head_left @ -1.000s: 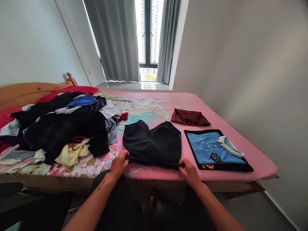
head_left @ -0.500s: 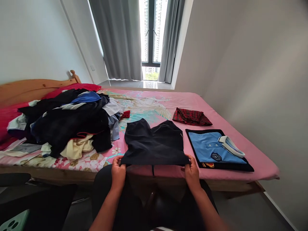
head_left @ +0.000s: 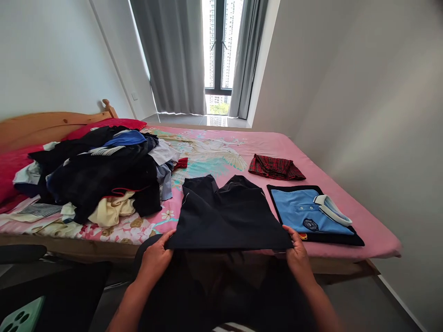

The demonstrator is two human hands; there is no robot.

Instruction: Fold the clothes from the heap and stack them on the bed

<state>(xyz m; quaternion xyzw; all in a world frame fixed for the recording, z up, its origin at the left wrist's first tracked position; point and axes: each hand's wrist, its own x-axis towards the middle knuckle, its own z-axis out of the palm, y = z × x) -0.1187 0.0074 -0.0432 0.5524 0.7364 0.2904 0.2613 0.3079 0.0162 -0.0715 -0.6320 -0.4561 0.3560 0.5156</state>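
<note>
A pair of black shorts [head_left: 228,214] stretches across the near edge of the bed, its two legs pointing away from me and its waist edge pulled straight. My left hand [head_left: 156,254] is closed on the left end of that edge. At the right end, my right hand [head_left: 296,252] pinches the other corner. Just right of the shorts lies a folded light blue polo shirt [head_left: 294,207] with a white collar, on top of a black folded garment [head_left: 332,240]. Behind these sits a folded red plaid garment [head_left: 275,167].
A large heap of mixed clothes [head_left: 104,175] covers the left of the bed, near red pillows [head_left: 20,168] and a wooden headboard [head_left: 44,121]. The pink floral bedsheet [head_left: 214,143] reaches toward the window. A green phone [head_left: 22,316] lies at lower left on a dark surface.
Both hands have moved apart and toward me, pulling the waist edge of the shorts wider and nearer. The other clothes stay where they were.
</note>
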